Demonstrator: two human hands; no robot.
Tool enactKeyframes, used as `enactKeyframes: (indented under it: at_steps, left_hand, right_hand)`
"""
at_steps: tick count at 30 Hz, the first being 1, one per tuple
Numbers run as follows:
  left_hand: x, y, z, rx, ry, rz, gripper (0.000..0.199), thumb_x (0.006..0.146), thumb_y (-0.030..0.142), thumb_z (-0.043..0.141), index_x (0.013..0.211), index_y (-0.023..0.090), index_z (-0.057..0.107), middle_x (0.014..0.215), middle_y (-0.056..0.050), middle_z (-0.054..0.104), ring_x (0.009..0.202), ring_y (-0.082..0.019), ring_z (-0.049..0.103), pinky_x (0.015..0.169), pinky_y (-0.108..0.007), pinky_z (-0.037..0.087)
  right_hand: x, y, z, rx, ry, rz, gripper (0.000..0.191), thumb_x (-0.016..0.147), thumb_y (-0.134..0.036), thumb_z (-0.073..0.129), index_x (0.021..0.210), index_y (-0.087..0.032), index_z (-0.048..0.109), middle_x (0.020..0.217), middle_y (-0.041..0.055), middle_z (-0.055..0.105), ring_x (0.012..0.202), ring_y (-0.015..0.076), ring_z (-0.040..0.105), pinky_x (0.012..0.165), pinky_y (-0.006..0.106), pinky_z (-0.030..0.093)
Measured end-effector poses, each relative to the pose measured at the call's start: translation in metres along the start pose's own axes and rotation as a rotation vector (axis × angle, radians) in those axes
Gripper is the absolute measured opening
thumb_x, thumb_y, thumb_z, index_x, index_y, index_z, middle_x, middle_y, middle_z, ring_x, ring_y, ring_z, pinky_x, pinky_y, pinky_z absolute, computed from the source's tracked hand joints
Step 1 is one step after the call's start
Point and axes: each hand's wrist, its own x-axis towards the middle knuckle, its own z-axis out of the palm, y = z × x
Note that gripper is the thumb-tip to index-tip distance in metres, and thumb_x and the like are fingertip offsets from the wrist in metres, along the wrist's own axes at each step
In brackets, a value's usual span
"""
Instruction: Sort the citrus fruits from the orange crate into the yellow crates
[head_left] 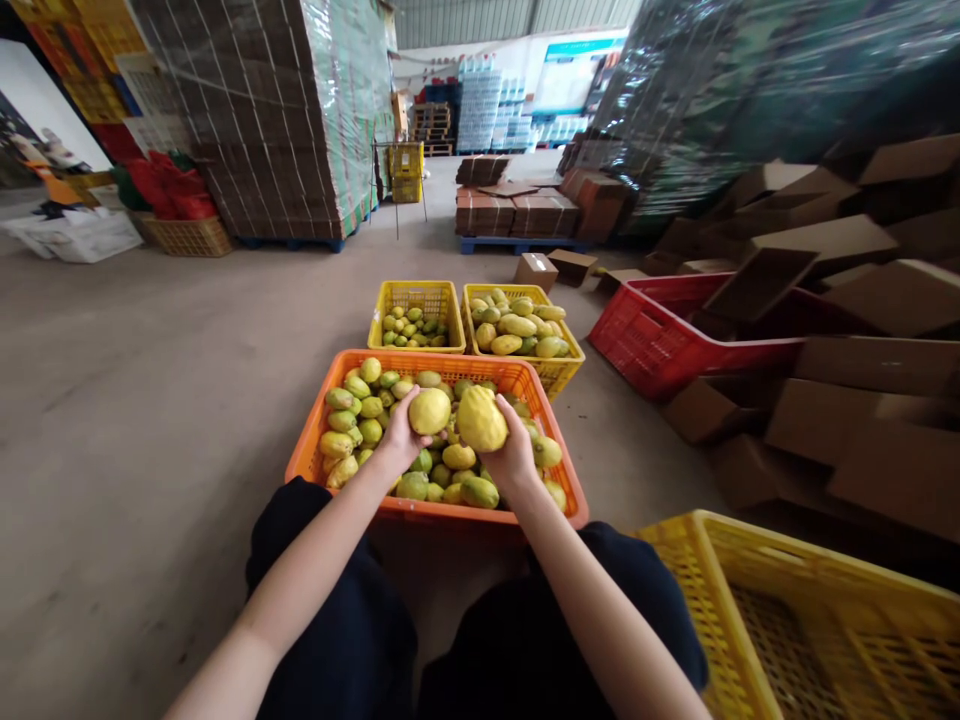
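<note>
Over an orange crate (307, 440) full of yellow-green fruits, both hands hold up one fruit each. My left hand (403, 432) is wrapped round a smooth, round yellow fruit (430, 411). A bumpy, larger yellow fruit (481, 418) is gripped by my right hand (516, 450), with the fingers partly behind it. The two held fruits are close together, with a narrow gap between them. Several fruits (459, 457) lie in the crate below and around my hands.
Beyond the orange crate stand two yellow crates (416, 288) (562, 372) with fruits. A red crate (637, 330) and a pile of cardboard boxes (892, 440) lie to the right. Another yellow crate (701, 570) is at the lower right. Wrapped stacks and a pallet (517, 244) stand farther back.
</note>
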Motion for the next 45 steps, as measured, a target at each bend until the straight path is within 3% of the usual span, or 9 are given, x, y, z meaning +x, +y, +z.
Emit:
enactKeyframes:
  at_steps: [5,11,15,20,25,31,36,41,45]
  left_hand:
    - [-0.004,0.003,0.001,-0.168,-0.056,-0.176,0.041,0.101,0.035,0.038,0.124,0.011,0.062,0.071,-0.008,0.067,0.045,-0.012,0.057,0.030,-0.013,0.030]
    - [-0.002,0.000,0.003,-0.241,-0.010,-0.219,0.043,0.104,0.035,0.031,0.121,0.009,0.061,0.073,-0.008,0.067,0.052,-0.014,0.062,0.034,-0.013,0.037]
    - [0.000,-0.003,0.001,-0.272,-0.085,-0.098,0.040,0.103,0.037,0.036,0.123,0.015,0.063,0.083,-0.008,0.072,0.058,-0.016,0.065,0.040,-0.018,0.043]
    - [-0.003,-0.001,-0.003,-0.369,-0.254,0.102,0.038,0.100,0.038,0.043,0.125,0.020,0.065,0.097,-0.007,0.075,0.055,-0.014,0.060,0.052,-0.026,0.052]
    - [-0.009,0.002,-0.004,-0.405,-0.287,0.165,0.030,0.099,0.039,0.048,0.119,0.024,0.066,0.096,-0.004,0.073,0.073,-0.016,0.067,0.064,-0.027,0.056]
    - [-0.020,0.004,-0.003,-0.184,-0.245,0.113,0.044,0.099,0.057,0.041,0.112,0.025,0.067,0.088,-0.007,0.073,0.061,-0.017,0.055,0.051,-0.028,0.047]
    - [-0.022,0.005,-0.005,-0.068,-0.296,0.026,0.065,0.092,0.078,0.030,0.074,0.021,0.055,0.078,-0.009,0.067,0.048,-0.014,0.050,0.044,-0.029,0.044]
    - [-0.022,0.005,-0.005,-0.132,-0.295,0.013,0.053,0.095,0.066,0.041,0.067,0.021,0.049,0.065,-0.003,0.056,0.045,-0.013,0.050,0.038,-0.025,0.042]
    - [-0.011,0.001,-0.008,-0.346,-0.194,0.053,0.020,0.092,0.038,0.056,0.083,0.020,0.059,0.079,-0.003,0.064,0.066,-0.014,0.066,0.058,-0.023,0.057]
  right_hand:
    - [0.007,-0.004,0.000,0.289,0.037,0.203,0.030,0.095,-0.034,0.044,0.109,-0.018,0.064,0.086,0.0087,0.073,0.062,0.0179,0.061,0.043,0.023,0.049]
    - [0.018,-0.001,-0.007,0.442,0.126,0.276,0.035,0.096,-0.031,0.040,0.120,-0.016,0.060,0.095,0.0131,0.069,0.070,0.0193,0.064,0.048,0.025,0.058]
    - [0.021,0.003,-0.009,0.412,0.159,0.259,0.034,0.096,-0.034,0.043,0.119,-0.018,0.061,0.091,0.0114,0.071,0.076,0.0216,0.069,0.054,0.028,0.061]
    - [0.012,0.002,-0.003,0.343,0.000,0.182,0.031,0.090,-0.035,0.054,0.117,-0.022,0.064,0.092,0.0083,0.076,0.071,0.0204,0.070,0.059,0.031,0.062]
    - [-0.001,0.000,0.006,0.296,-0.107,0.116,0.034,0.089,-0.037,0.056,0.120,-0.026,0.064,0.101,0.0056,0.077,0.077,0.0206,0.073,0.064,0.031,0.062]
    - [-0.005,0.002,0.010,0.180,-0.095,0.155,0.030,0.089,-0.040,0.050,0.112,-0.025,0.062,0.090,0.0040,0.074,0.057,0.0191,0.066,0.049,0.031,0.054]
    - [-0.011,0.001,0.012,0.102,-0.113,0.259,0.017,0.083,-0.036,0.046,0.089,-0.023,0.056,0.075,0.0052,0.069,0.046,0.0207,0.059,0.042,0.033,0.048]
    - [-0.011,-0.002,0.010,0.054,-0.180,0.290,0.022,0.083,-0.035,0.045,0.089,-0.020,0.060,0.073,0.0061,0.068,0.051,0.0223,0.062,0.045,0.035,0.051]
    - [-0.007,-0.003,0.011,0.152,-0.164,0.250,0.027,0.086,-0.034,0.052,0.103,-0.017,0.066,0.083,0.0076,0.072,0.070,0.0227,0.069,0.064,0.037,0.060]
